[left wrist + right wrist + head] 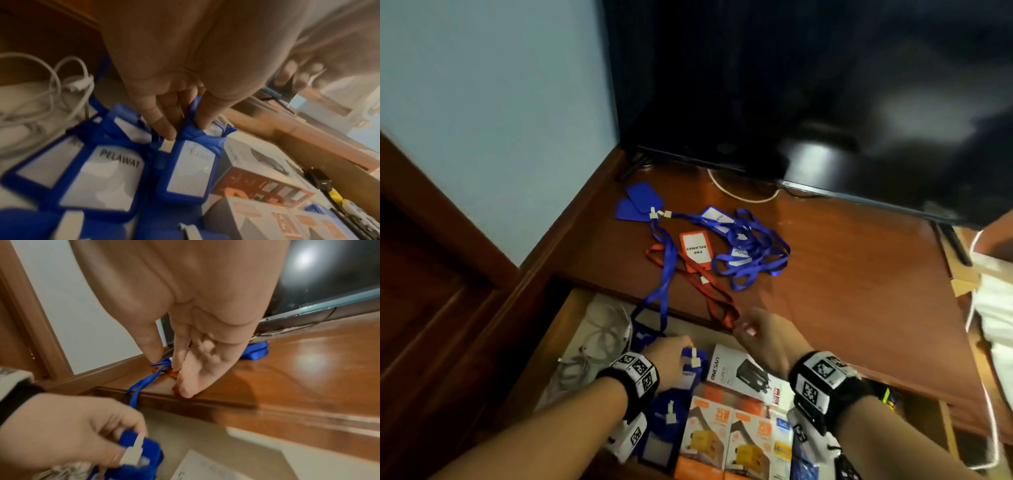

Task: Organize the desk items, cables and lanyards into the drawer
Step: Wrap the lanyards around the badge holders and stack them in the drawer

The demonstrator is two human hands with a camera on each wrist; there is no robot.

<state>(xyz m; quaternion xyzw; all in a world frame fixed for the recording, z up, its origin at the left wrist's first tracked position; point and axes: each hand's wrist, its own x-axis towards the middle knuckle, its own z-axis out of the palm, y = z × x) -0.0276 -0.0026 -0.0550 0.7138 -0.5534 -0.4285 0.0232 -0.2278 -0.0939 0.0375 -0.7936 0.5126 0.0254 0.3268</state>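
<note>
Left hand [669, 356] is down in the open drawer [571, 308], thumb and fingers pinching the strap end of a blue badge holder [189, 170] that sits on top of other blue holders [98, 180], some reading PELAWAT. Right hand [763, 337] is at the desk's front edge, fingertips [154, 356] closing on the red lanyard [709, 291] where its loop hangs over the edge; wrist view shows red strap against the fingers, but a firm pinch I cannot tell for sure. A blue strap [664, 274] crosses the same spot and runs down into the drawer.

Step in hand, judged: seating one blue badge in the drawer stack while starting on the red one. Roughly midway, since a tangle of blue lanyards [750, 250] with white-card badges, two plain blue holders [637, 202] and the red badge holder [697, 251] lie on the desk top [842, 274].

Next move calls for pulling the red strap clear without dragging the blue strap lying over it; a snag looks likely.

White cables [602, 329] are coiled at the drawer's left; boxed items [743, 373] and orange boxes [705, 435] fill its right. Dark TV screen [791, 85] stands at the back of the desk, with a white cable [739, 195] curved under it.
</note>
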